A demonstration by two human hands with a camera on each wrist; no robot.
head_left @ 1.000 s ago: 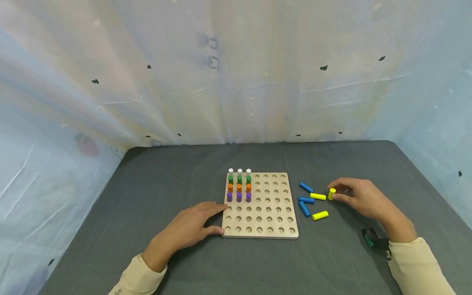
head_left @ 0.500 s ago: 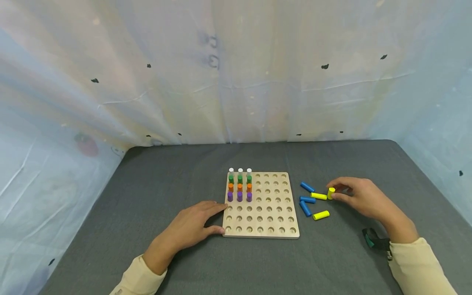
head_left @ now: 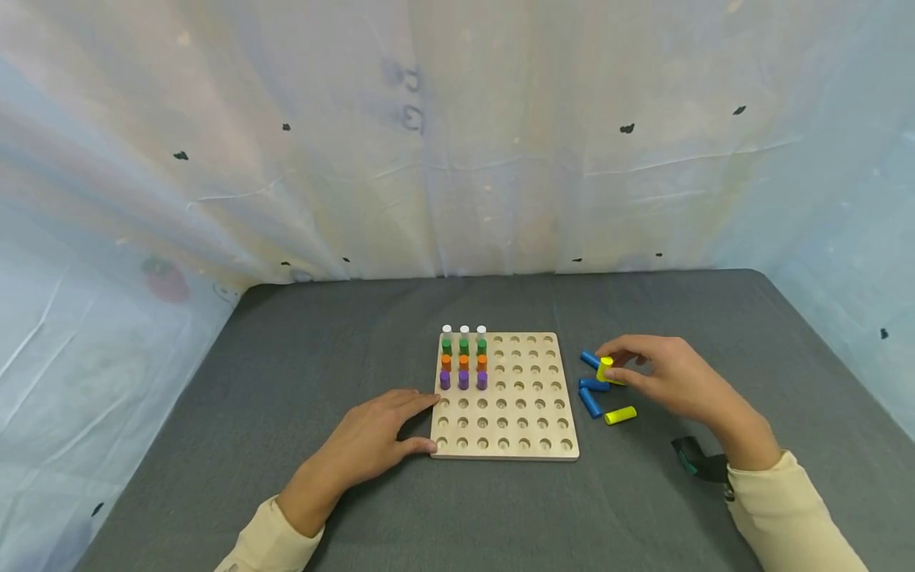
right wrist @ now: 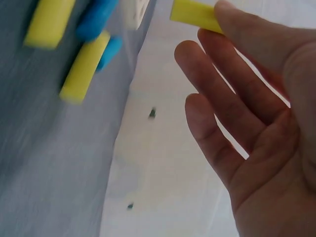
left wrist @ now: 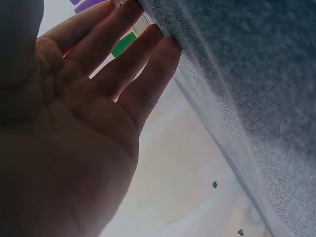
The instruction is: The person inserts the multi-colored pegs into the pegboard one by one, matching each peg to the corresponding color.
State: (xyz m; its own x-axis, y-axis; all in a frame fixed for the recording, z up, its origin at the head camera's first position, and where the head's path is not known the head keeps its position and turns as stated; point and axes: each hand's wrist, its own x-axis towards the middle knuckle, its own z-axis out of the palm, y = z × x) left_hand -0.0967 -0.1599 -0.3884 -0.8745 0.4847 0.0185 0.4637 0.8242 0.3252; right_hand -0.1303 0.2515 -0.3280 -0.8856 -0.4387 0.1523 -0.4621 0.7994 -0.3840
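My right hand pinches a yellow peg between thumb and fingertips, above the loose pegs right of the wooden pegboard. In the right wrist view the held peg shows at the thumb tip, the other fingers spread apart from it. My left hand rests with fingers extended against the board's left edge. White, green, orange and purple pegs stand upright in four rows at the board's back left, three per row.
Several blue pegs lie on the grey cloth beside the board. A yellow peg lies in front of them; another is mostly hidden behind the right fingers. A pale curtain hangs behind the table.
My right hand has lifted the yellow peg and carried it left, over the loose pegs toward the board. The left hand has stayed at the board's edge.
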